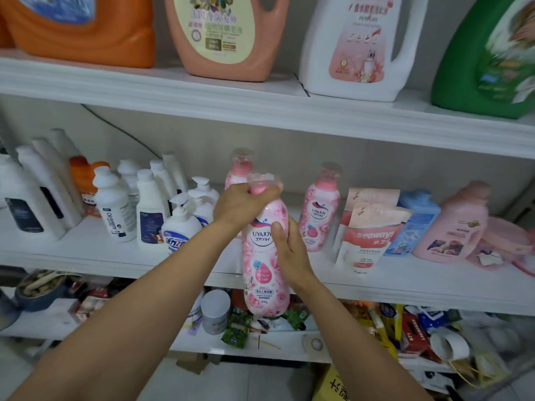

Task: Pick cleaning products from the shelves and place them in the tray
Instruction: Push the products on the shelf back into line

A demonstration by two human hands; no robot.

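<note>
A pink UYAJOY bottle point(265, 264) with a flower pattern and a clear wrapped cap is held upright in front of the middle shelf point(405, 280). My left hand point(243, 205) grips its cap from above. My right hand point(291, 251) wraps around the bottle's body from the right side. Two more pink UYAJOY bottles stand on the shelf behind, one point(318, 218) to the right and one point(238, 169) partly hidden by my left hand. No tray is in view.
White bottles point(115, 204) and pump dispensers point(181, 224) fill the middle shelf's left. Pouches point(366, 235), a blue bottle point(414, 224) and a pink jug point(454, 227) stand right. Large detergent jugs point(228, 33) line the top shelf. The lower shelf holds cluttered packets point(405, 328).
</note>
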